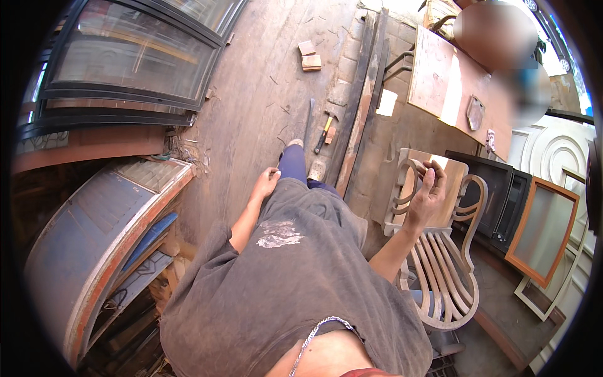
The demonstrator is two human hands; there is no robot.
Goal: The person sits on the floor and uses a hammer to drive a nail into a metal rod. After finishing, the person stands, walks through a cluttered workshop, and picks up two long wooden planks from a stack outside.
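Observation:
My left hand hangs beside my left thigh with its fingers curled in; whatever may be in them is hidden. My right hand is raised in front of a wooden chair with curved slats. Its fingers bend toward the thumb, and I cannot make out anything between them. On the floor ahead of my feet lies a claw hammer with a yellow and black handle. A dark flat metal bar lies just left of the hammer, and a small wood block touches its right side.
Long timber beams run along the floor ahead. Two wood blocks lie farther off. Framed glass panels and a curved panel stand at left. A person is behind the wooden table; an orange-framed pane leans at right.

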